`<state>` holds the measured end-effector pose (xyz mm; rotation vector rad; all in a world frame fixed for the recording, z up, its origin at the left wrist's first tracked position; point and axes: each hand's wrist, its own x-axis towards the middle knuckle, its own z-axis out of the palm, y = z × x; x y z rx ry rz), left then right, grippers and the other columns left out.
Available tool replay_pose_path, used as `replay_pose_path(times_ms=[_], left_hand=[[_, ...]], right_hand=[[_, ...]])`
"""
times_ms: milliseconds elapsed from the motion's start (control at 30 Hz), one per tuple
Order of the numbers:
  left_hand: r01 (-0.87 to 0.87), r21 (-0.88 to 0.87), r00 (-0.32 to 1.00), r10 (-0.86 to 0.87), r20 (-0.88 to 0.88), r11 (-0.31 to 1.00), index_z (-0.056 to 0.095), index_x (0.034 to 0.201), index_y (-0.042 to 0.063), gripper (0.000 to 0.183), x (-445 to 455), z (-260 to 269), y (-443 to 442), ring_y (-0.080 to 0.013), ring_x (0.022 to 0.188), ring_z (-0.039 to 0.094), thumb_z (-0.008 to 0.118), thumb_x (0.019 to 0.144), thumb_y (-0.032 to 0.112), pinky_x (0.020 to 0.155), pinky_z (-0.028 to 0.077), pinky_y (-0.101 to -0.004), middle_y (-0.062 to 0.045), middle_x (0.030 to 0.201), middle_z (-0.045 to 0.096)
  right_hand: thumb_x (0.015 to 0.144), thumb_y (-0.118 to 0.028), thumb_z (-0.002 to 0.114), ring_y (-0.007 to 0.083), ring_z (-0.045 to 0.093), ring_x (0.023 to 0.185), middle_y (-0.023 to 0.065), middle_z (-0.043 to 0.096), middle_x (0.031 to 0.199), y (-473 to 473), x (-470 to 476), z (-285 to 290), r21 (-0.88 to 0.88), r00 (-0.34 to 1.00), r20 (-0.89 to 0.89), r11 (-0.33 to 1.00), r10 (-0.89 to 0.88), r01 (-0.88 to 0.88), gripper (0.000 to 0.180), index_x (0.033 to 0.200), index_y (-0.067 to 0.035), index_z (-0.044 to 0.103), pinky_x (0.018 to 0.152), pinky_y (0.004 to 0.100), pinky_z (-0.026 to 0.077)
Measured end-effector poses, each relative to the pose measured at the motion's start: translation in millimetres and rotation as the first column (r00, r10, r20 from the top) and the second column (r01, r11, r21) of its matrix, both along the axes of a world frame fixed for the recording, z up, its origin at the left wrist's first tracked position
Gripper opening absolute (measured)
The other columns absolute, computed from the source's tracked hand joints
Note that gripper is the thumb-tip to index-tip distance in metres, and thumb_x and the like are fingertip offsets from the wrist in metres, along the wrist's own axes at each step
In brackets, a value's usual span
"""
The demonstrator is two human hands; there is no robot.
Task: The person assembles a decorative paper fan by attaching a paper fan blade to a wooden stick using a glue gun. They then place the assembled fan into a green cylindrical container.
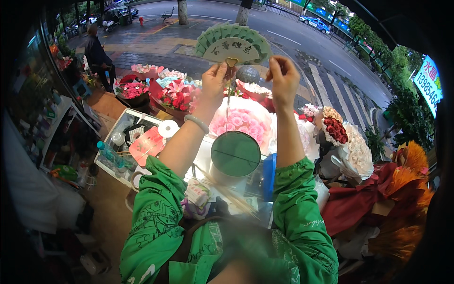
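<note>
My left hand [214, 82] is raised and pinches the base of a fan of folded green paper notes [232, 44], near a gold heart-shaped piece [231, 62]. The fan's pale front panel bears dark writing. Thin strands hang below it towards a round container with green floral foam [236, 153] in its top. My right hand [283, 76] is up at the right of the fan, apart from it, fingers curled with thumb and index together; whether it holds something small cannot be told. Behind the foam stands a pink rose bouquet [237, 122] in pale wrapping.
On the left, a white-framed case [122, 122] holds a tape roll [168, 128], a teal bottle [110, 153] and a pink card. Thin sticks [227, 193] lie before the container. Wrapped bouquets surround the work surface. A person [97, 56] stands at the upper left.
</note>
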<state>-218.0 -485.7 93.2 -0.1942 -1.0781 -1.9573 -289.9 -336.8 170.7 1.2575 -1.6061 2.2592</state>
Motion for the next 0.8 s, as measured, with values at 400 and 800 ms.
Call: replay_pose_path(times_ms=[400,800], left_hand=[[0.028,-0.445,0.874,0.194,0.446,0.895,0.058,0.108,-0.004,0.025,19.9,-66.8,-7.6,-0.0119,0.084,0.060,0.054,0.089,0.013,0.075,0.048,-0.0245,-0.009,0.097,0.064],[0.136,-0.749,0.730,0.445,0.518,0.648,0.061,0.094,-0.003,0.017,38.7,-90.3,-6.3,-0.0119,0.073,0.061,0.058,0.085,0.012,0.066,0.050,-0.0270,-0.007,0.076,0.063]], right_hand=[[0.077,-0.018,0.063,0.0217,0.064,0.072,0.0135,0.067,0.082,-11.9,-21.0,-210.6,0.723,0.982,0.043,0.673,0.182,-0.156,0.022,0.090,0.000,0.066,0.067,0.0327,0.049],[0.076,-0.011,0.060,0.0215,0.064,0.072,0.0145,0.066,0.079,-15.1,4.7,-201.0,0.730,0.952,0.029,0.644,0.304,-0.227,0.020,0.089,0.003,0.064,0.067,0.0317,0.049]])
